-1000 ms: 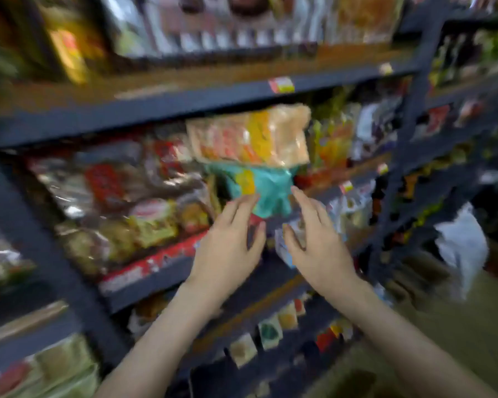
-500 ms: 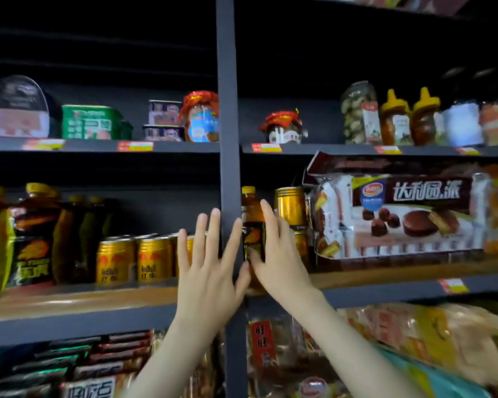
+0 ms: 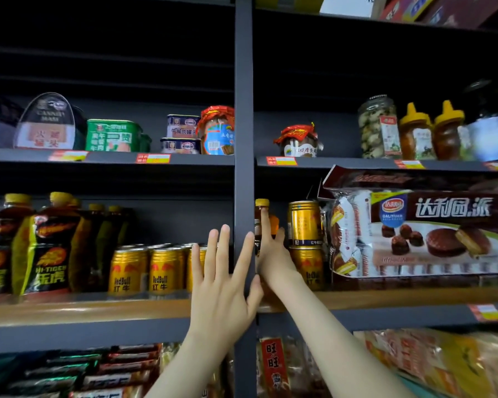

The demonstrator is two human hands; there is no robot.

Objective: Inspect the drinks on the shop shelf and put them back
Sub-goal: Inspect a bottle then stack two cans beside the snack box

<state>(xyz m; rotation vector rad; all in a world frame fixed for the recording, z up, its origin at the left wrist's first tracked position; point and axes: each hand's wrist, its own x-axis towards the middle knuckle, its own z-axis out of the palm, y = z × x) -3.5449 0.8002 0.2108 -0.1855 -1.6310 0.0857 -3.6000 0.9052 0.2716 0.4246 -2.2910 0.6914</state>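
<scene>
Red Bull cans (image 3: 144, 271): stood untouched on the shelf (image 3: 84, 308), at 9 o'clock of our left hand (image 3: 222, 288).
Left hand: fingers spread wide, holding nothing.
Right hand (image 3: 270, 254): forefinger against the yellow-capped bottle (image 3: 261, 203) at its 12 o'clock; we couldn't tell its grip.
Progress: we judged inspection barely begun, nothing lifted.

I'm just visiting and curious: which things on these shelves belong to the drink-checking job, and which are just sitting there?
Part of the job: yellow-capped bottle touched by the right hand; gold Red Bull cans; Hi-Tiger bottles; left hand.
Just there: tinned meat; red-topped jars; amber squeeze bottles; chocolate pie pack.
</scene>
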